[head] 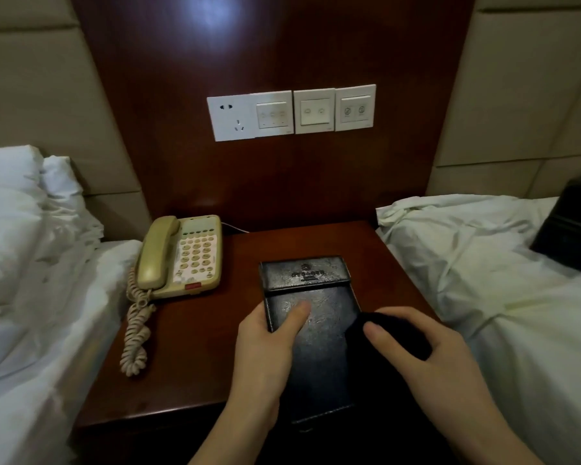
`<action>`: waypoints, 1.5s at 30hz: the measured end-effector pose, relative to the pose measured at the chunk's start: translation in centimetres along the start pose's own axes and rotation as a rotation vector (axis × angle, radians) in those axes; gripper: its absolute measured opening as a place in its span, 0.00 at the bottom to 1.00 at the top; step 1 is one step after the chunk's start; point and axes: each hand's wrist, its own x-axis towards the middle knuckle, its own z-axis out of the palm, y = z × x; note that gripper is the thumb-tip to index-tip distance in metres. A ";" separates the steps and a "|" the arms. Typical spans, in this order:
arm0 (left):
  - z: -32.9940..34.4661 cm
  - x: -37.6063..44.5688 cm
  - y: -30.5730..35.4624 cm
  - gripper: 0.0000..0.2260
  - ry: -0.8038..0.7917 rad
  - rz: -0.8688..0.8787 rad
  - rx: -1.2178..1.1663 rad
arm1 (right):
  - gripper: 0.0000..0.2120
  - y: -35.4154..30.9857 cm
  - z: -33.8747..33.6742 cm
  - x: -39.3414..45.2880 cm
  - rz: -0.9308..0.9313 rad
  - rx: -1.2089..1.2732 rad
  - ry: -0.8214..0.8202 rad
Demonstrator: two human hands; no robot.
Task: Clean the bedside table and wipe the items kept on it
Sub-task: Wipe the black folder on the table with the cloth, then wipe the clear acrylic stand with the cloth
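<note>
A black leather notepad holder (pixel 316 357) lies lengthwise on the dark wooden bedside table (pixel 198 357), reaching past the front edge. My left hand (pixel 265 344) grips its left edge, thumb laid across the cover. My right hand (pixel 426 344) holds a dark cloth (pixel 393 333) bunched against the holder's right side. A beige corded telephone (pixel 182 256) sits at the table's back left, its coiled cord (pixel 136 333) hanging along the left edge.
White-sheeted beds flank the table, one on the left (pixel 37 280) and one on the right (pixel 500 263). A black box (pixel 574 229) sits on the right bed. A socket and switch panel (pixel 292 112) is on the wooden wall panel behind.
</note>
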 end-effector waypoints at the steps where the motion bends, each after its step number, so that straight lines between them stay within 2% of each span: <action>1: 0.9 0.7 -0.4 0.07 -0.010 0.003 0.014 | 0.06 0.5 -0.7 0.3 0.010 0.008 0.030; 4: 3.8 3.4 -2.2 0.10 0.006 -0.033 0.032 | 0.03 1.6 -2.2 2.0 0.046 0.054 0.113; 8: 7.9 8.3 -4.6 0.13 0.049 -0.023 0.097 | 0.04 3.4 -2.7 4.3 0.061 0.058 0.210; 13: 11.3 13.6 -5.6 0.33 0.003 0.047 0.258 | 0.03 5.1 -1.7 6.1 0.130 0.051 0.233; 16: 12.3 15.9 -6.0 0.38 0.046 0.047 0.403 | 0.04 6.0 -0.6 7.6 0.155 0.055 0.249; 20: 13.2 18.0 -6.0 0.36 0.130 0.181 0.722 | 0.03 6.9 0.6 9.6 0.162 0.038 0.245; 25: 13.5 20.7 -6.6 0.35 0.149 0.218 1.002 | 0.08 8.2 1.4 11.5 0.185 0.021 0.263; 28: 13.5 21.4 -7.0 0.33 0.148 0.245 1.130 | 0.07 8.3 1.4 12.1 0.198 0.033 0.268; 32: 13.7 21.8 -7.3 0.32 0.144 0.259 1.175 | 0.04 8.2 1.2 12.4 0.194 0.063 0.270; 40: 14.3 22.0 -7.4 0.31 0.141 0.250 1.239 | 0.06 7.7 1.1 12.0 0.199 0.101 0.264; 45: 14.0 21.2 -6.3 0.33 0.057 0.172 1.138 | 0.05 5.8 -0.3 11.9 0.127 0.088 0.283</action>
